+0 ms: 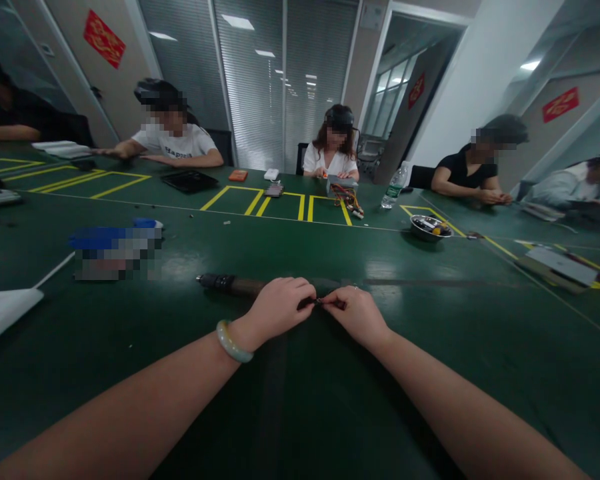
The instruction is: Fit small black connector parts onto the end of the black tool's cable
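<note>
Near the middle of the green table (190,373), my left hand (283,308) and my right hand (356,313) meet fingertip to fingertip. The fingers of both are pinched around a tiny dark piece (319,301) whose shape I cannot make out. A pale green bangle (233,343) circles my left wrist. Just beyond my left hand lies a dark cylindrical tool (217,282), its black tip pointing left and its other end partly behind my hand.
A blurred blue and grey item (115,250) and a white object (7,313) lie left. A metal bowl (430,229), a water bottle (394,187) and a device with wires (343,188) stand farther off. An open box (555,269) is right. Several people sit around the table.
</note>
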A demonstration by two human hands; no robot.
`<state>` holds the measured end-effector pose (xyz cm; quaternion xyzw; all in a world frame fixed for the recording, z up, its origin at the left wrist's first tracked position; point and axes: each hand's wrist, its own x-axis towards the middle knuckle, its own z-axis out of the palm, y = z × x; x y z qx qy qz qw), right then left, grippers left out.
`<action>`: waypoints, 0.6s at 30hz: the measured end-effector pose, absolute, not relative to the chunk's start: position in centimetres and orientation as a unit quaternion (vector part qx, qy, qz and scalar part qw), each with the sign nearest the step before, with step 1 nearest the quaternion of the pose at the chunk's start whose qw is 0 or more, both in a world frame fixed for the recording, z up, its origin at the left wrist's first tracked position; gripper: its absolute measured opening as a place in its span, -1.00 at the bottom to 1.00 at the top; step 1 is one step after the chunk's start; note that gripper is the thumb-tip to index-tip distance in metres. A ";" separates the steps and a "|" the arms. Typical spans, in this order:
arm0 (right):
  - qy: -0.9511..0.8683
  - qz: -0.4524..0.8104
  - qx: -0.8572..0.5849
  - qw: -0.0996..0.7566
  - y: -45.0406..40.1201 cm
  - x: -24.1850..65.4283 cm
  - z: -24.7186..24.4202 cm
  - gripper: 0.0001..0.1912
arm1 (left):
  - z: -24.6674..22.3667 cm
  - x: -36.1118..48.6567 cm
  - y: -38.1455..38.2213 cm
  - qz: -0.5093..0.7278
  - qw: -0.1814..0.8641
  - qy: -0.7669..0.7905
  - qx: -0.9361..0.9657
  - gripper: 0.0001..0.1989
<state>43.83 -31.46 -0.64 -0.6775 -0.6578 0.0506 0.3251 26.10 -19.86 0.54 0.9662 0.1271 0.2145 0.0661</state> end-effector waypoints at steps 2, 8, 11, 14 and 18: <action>-0.649 0.066 -0.686 0.321 -31.5 43.8 -0.6 -0.85 | 0.5 26.1 -19.8 0.214 0.066 0.124 0.967 -0.91; -0.638 0.087 -0.692 0.327 -31.6 43.7 -0.3 -0.82 | 0.4 26.0 -19.8 0.220 0.065 0.124 0.965 -0.91; -0.643 0.074 -0.692 0.320 -31.6 43.5 -0.3 -0.80 | 0.4 26.0 -19.8 0.224 0.063 0.118 0.965 -0.91; -0.660 0.042 -0.688 0.300 -31.6 43.4 -0.5 -0.76 | 0.3 26.0 -19.8 0.224 0.062 0.113 0.966 -0.91; -0.683 -0.010 -0.680 0.266 -31.6 43.2 -0.7 -0.69 | 0.2 26.0 -19.7 0.223 0.067 0.105 0.967 -0.91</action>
